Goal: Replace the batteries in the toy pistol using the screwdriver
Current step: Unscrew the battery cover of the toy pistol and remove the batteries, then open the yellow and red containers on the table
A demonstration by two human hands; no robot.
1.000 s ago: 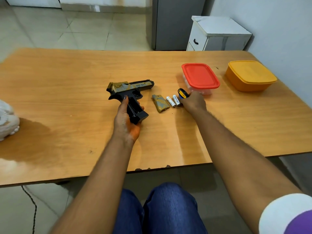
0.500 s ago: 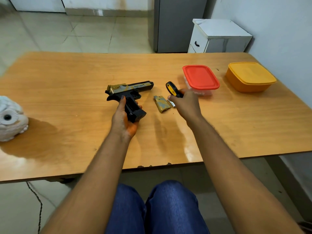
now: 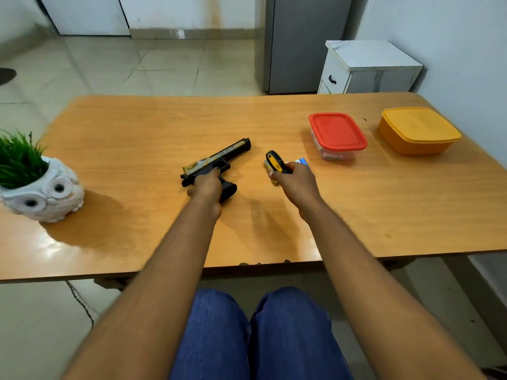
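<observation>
My left hand (image 3: 206,185) gripped the toy pistol (image 3: 216,163), my right hand (image 3: 293,181) clutched the screwdriver (image 3: 275,161), hiding the batteries (image 3: 302,161); its slide label was unreadable.

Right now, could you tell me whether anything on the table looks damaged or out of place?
Only the wooden table itself: its near edge is chipped between the forearms, showing dark ragged notches. Nothing looks spilled.

Tiled floor (image 3: 164,67); white cabinet (image 3: 367,69)
</observation>
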